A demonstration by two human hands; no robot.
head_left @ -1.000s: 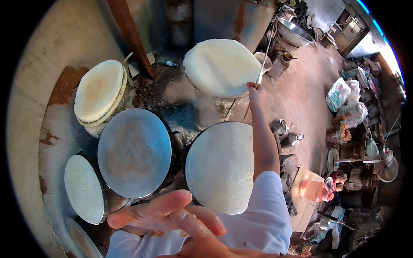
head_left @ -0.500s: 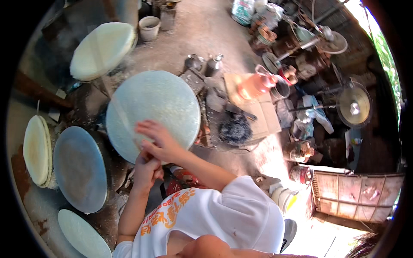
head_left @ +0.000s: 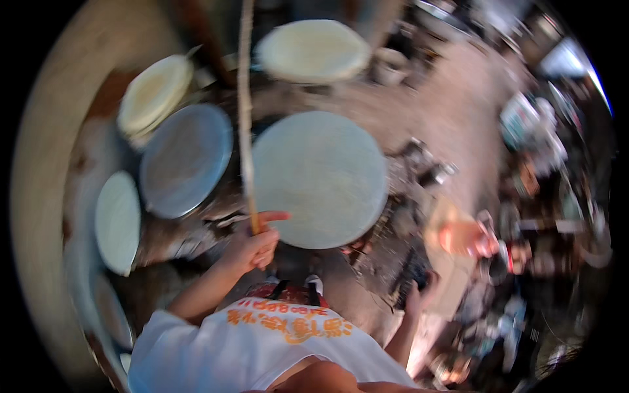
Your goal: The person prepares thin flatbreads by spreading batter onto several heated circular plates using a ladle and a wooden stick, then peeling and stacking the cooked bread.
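My left hand grasps one long, thin, pale-brown stick, pointing away across the left edge of one large, round, pale-grey plate. My right hand is at one dark, fuzzy lump; blur hides whether it grips. Two cream-coloured round slabs lie beyond.

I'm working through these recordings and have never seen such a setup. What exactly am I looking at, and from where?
There is no machine: a person works with two bare hands. The view comes from a wide fisheye camera on the person's head, looking down, so straight edges bend near the rim. The left hand holds a long thin stick. The right hand is at a dark object; blur hides whether it grips it. In front of the person is a large pale disc, with a bluish-grey disc to its left. A pink jug stands on cardboard at the right.
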